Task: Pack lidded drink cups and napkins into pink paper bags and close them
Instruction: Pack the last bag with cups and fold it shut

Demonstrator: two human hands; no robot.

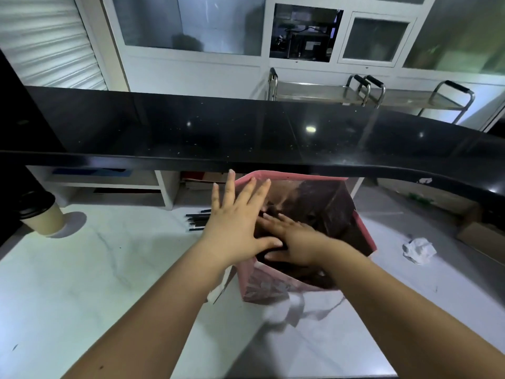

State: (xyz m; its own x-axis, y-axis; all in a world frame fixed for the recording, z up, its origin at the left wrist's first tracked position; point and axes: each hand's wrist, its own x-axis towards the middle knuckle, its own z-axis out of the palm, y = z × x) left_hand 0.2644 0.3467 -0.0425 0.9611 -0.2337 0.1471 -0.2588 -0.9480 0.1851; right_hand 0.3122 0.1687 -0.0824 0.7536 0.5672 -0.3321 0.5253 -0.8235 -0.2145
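While the left hand [235, 224] lies flat, fingers spread, on the pink paper bag [257, 280] mid-frame, the right hand [292, 242] is inside it, fingers straight I think, gripping nothing. Flimsy paper, I'd grab the rim, 2 hands.

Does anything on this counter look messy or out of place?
A crumpled white paper lies loose on the counter right of the pink bag, apart from it, like a discarded wad. Black straws lie scattered at the bag's left.
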